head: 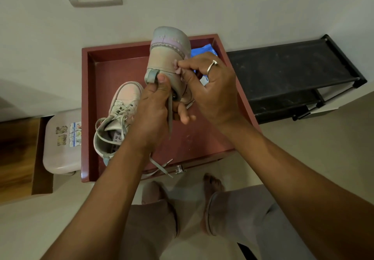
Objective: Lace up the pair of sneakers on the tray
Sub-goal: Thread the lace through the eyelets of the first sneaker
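A dark red tray [121,55] holds one pale pink sneaker [121,114] lying at its left side, laced, with loose lace ends trailing over the front rim. The second sneaker [168,57] is lifted above the tray, heel toward me. My left hand [153,107] grips it at the heel, thumb beside the heel tab. My right hand [210,85], with a ring on one finger, pinches a small pink bit at the shoe's right side. A grey lace [170,114] hangs down between my hands.
A blue packet [204,50] lies in the tray's far right corner behind the lifted shoe. A black shoe rack [293,71] stands to the right, a pale plastic stool [60,148] and a wooden piece to the left. My feet are on the floor below the tray.
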`<state>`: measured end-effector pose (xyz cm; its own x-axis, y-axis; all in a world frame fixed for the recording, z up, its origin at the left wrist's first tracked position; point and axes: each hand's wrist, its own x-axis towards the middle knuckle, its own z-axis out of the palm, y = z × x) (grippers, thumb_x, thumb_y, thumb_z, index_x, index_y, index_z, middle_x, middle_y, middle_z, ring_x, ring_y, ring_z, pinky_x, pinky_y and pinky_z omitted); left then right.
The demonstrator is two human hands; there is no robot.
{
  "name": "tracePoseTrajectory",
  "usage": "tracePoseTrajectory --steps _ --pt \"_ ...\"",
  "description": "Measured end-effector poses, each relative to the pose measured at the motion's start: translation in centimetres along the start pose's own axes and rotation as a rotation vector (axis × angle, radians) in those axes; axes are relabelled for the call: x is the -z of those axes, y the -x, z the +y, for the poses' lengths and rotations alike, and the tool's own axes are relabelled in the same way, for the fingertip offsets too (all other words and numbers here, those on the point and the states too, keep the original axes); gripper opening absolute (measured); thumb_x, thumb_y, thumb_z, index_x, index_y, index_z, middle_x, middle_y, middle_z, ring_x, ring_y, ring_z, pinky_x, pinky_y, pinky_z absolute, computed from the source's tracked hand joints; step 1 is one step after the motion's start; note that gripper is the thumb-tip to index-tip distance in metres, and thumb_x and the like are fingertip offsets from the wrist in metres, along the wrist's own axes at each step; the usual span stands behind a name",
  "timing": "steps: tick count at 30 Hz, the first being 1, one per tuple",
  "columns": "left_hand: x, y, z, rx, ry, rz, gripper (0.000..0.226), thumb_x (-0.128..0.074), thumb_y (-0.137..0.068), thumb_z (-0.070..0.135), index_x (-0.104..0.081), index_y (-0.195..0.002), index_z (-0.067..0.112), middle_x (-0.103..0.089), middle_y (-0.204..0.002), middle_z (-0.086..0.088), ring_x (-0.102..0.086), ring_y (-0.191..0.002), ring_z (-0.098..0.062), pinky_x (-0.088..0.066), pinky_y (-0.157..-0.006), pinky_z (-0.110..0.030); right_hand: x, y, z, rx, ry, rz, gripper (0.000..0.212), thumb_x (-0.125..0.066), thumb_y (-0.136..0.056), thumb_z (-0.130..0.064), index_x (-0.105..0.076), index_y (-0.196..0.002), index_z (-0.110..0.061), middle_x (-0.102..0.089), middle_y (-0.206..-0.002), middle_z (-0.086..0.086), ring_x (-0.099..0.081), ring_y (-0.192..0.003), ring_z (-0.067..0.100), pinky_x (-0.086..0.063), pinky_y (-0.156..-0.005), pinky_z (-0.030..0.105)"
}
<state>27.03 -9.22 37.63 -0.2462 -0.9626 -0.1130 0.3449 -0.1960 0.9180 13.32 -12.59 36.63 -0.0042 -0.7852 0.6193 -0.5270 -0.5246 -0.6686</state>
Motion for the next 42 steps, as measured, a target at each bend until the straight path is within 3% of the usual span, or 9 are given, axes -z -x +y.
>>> tracePoseTrajectory --steps 5,10,14,18,23,27,31,35,42 --pt "-0.2 0.0 0.0 0.002 0.005 0.016 0.05 -0.021 -0.108 0.035 -0.039 -0.132 -0.005 -0.065 -0.064 -0.001 -0.049 -0.041 -0.019 -0.059 -0.063 -0.04 0.3 0.1 0.8 -0.168 -0.013 0.017 0.013 -0.07 -0.093 -0.011 -0.076 -0.104 -0.006 -0.074 -0.1 0.001 -0.068 -0.095 0.009 -0.057 -0.081 0.028" --pt "-0.4 0.1 -0.2 -0.018 -0.019 -0.022 0.042 -0.021 -0.108 0.031 -0.044 -0.127 0.001 -0.065 -0.07 -0.007 -0.052 -0.041 -0.019 -0.056 -0.065 -0.047 -0.1 -0.5 -1.4 -0.038 -0.023 0.01 0.011 -0.072 -0.092 -0.011 -0.077 -0.101 -0.006 -0.073 -0.095 0.005 -0.068 -0.09 0.016 -0.057 -0.077 0.033" --pt "-0.9 0.0 -0.2 -0.027 -0.09 -0.039 0.043 -0.023 -0.108 0.031 -0.045 -0.13 0.002 -0.069 -0.093 -0.014 -0.055 -0.044 -0.02 -0.056 -0.067 -0.049 0.4 -1.4 -1.2 -0.046 0.023 0.121 0.009 -0.072 -0.09 -0.011 -0.077 -0.096 -0.007 -0.074 -0.091 0.004 -0.069 -0.086 0.017 -0.057 -0.076 0.035" --pt "-0.7 0.1 -0.4 -0.073 -0.071 -0.066 0.038 -0.022 -0.109 0.03 -0.051 -0.123 0.01 -0.068 -0.073 -0.007 -0.055 -0.042 -0.02 -0.051 -0.067 -0.056 0.2 -0.8 -1.6 0.041 0.047 -0.001 0.011 -0.072 -0.09 -0.014 -0.078 -0.096 -0.006 -0.073 -0.092 0.005 -0.067 -0.088 0.021 -0.056 -0.079 0.037" --pt "-1.2 0.0 -0.5 -0.05 -0.132 -0.049 0.037 -0.022 -0.109 0.028 -0.049 -0.123 0.008 -0.071 -0.084 -0.007 -0.056 -0.042 -0.019 -0.056 -0.063 -0.048 1.1 -2.0 -1.2 0.045 0.108 0.115 0.007 -0.073 -0.088 -0.013 -0.079 -0.091 -0.009 -0.075 -0.089 0.0 -0.067 -0.085 0.017 -0.056 -0.077 0.034" --pt "-1.1 0.2 -0.3 -0.05 -0.088 -0.049 0.038 -0.022 -0.109 0.03 -0.052 -0.12 0.01 -0.071 -0.081 -0.006 -0.056 -0.041 -0.019 -0.054 -0.065 -0.045 0.9 -1.2 -1.8 0.09 0.076 -0.032 0.006 -0.076 -0.087 -0.013 -0.078 -0.09 -0.009 -0.073 -0.088 0.002 -0.067 -0.083 0.02 -0.056 -0.074 0.035" --pt "-1.1 0.1 -0.3 -0.041 -0.111 -0.045 0.039 -0.023 -0.108 0.029 -0.049 -0.126 0.006 -0.07 -0.091 -0.009 -0.058 -0.043 -0.019 -0.057 -0.061 -0.042 1.4 -1.8 -0.9 0.044 0.111 0.039 0.007 -0.073 -0.088 -0.012 -0.079 -0.092 -0.012 -0.074 -0.087 -0.001 -0.066 -0.084 0.019 -0.054 -0.075 0.037" --pt "-0.9 0.3 0.0 -0.037 -0.109 -0.034 0.043 -0.022 -0.108 0.03 -0.047 -0.13 0.002 -0.07 -0.087 -0.011 -0.057 -0.043 -0.019 -0.054 -0.067 -0.06 1.5 -0.9 -0.9 0.048 0.06 -0.071 0.01 -0.073 -0.089 -0.013 -0.078 -0.096 -0.009 -0.075 -0.092 0.003 -0.068 -0.091 0.021 -0.055 -0.081 0.037" --pt "-1.1 0.2 0.3 -0.012 -0.073 0.027 0.045 -0.023 -0.108 0.03 -0.041 -0.132 -0.004 -0.069 -0.09 -0.011 -0.053 -0.041 -0.019 -0.06 -0.061 -0.045 1.3 -0.9 0.5 -0.17 -0.005 0.002 0.01 -0.071 -0.091 -0.011 -0.077 -0.098 -0.007 -0.075 -0.094 -0.002 -0.069 -0.087 0.006 -0.052 -0.077 0.016"
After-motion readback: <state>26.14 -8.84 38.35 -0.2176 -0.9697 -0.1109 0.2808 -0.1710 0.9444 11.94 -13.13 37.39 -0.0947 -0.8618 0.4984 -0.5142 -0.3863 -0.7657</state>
